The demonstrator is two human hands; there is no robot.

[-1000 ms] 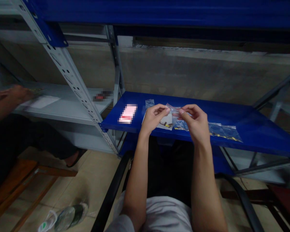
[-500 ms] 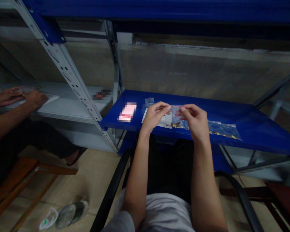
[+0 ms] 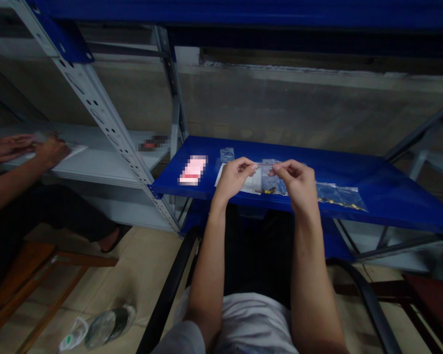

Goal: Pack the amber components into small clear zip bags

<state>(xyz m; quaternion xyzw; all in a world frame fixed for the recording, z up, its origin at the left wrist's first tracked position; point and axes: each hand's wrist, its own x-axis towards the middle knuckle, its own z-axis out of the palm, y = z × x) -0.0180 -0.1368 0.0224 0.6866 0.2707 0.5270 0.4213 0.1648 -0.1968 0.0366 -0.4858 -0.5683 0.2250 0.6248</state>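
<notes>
Between my two hands is a small clear zip bag (image 3: 268,179), stretched by its top edge. My left hand (image 3: 237,178) pinches the left end of that edge, and my right hand (image 3: 296,181) pinches the right end. Small dark and yellow pieces (image 3: 268,190) show at the bag's bottom; their kind is too small to tell. Under and beside my left hand lies a white sheet (image 3: 251,184). Right of my right hand, more clear bags (image 3: 341,196) with small yellow pieces lie in a row. A further clear bag (image 3: 227,155) lies behind my left hand.
The blue shelf (image 3: 376,177) carries a blurred pink-white item (image 3: 193,170) at its left. A grey upright (image 3: 107,118) divides it from a grey shelf (image 3: 96,164), where another person's hands (image 3: 46,147) work. A plastic bottle (image 3: 109,327) lies on the floor.
My hands keep their pinch on the bag's top edge and have barely moved. The view has shifted slightly. The other person's hands have moved a little at the left.
</notes>
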